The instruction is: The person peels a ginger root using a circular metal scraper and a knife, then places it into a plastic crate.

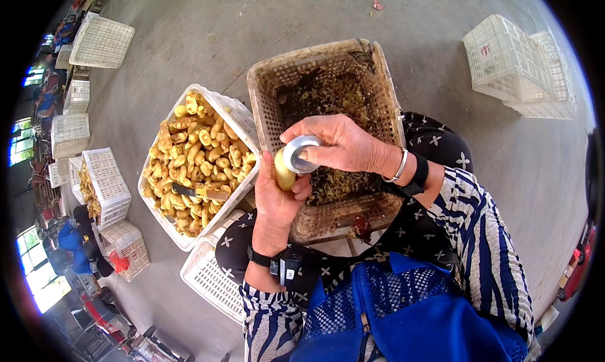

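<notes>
My left hand [277, 195] is wrapped round a pale yellow, smooth piece of ginger [285, 171]. My right hand [346, 144] grips a round silver metal can [301, 152], its thumb over the rim. The can presses against the ginger's upper end. Both hands are above the left side of a dirty, brown-stained crate [252, 87] with peelings [353, 103] in it. To the left, a white crate [242, 119] is heaped with yellow-brown ginger [201, 154]. On that heap lies a knife [200, 192] with a dark blade and a yellowish handle.
Under the ginger crate sits another white crate [211, 277]. Stacked white crates [513, 59] stand on the concrete floor [435, 21] at the far right. More crates [104, 40] line the left side, near a person in blue [74, 245].
</notes>
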{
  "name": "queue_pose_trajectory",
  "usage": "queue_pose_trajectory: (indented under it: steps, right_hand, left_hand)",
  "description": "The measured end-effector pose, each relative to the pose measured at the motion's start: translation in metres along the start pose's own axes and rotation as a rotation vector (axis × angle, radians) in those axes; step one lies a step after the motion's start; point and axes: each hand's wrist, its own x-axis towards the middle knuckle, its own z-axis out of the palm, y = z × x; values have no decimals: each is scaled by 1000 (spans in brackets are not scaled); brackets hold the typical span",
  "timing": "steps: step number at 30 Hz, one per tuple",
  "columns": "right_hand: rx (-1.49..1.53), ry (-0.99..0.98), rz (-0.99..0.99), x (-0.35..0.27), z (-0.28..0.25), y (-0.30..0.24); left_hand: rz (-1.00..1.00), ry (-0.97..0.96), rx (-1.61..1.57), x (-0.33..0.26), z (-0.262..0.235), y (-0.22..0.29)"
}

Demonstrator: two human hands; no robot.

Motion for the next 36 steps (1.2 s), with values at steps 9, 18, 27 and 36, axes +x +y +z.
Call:
queue_pose_trajectory:
  steps: [9, 18, 27, 36]
  right_hand:
    - [-296, 103, -15, 2, -2, 0]
    - [-222, -35, -130, -5, 0, 5]
    - [149, 153, 229, 7, -18, -4]
    - [316, 12, 202, -1, 14, 19]
  left_hand:
    - [-41, -23, 94, 4, -3, 0]
    - [-167, -48, -49, 6, -11, 0]
    - [214, 4, 438, -7, -2, 1]
    - [672, -109, 447, -17, -23, 7]
